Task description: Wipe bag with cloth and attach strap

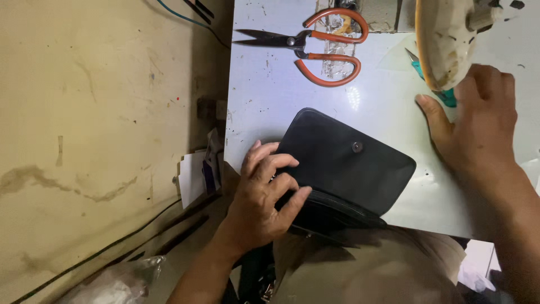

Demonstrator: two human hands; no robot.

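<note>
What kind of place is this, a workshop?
Probably a small sewing or leather-goods workshop: a black snap-button pouch held by the left hand on a scuffed white worktable, orange-handled scissors, and what looks like a sewing machine.

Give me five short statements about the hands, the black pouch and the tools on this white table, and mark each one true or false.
1. The left hand grips the near end of the black leather pouch with a round metal snap. True.
2. The orange-handled scissors lie on top of the pouch. False: they lie apart from it, farther up the white table.
3. The right hand rests on the pouch. False: it is off to the side, at a small teal-handled tool.
4. The scissors' blades are shut. True.
5. The pouch lies entirely on the table. False: its near end overhangs the table edge.
</note>
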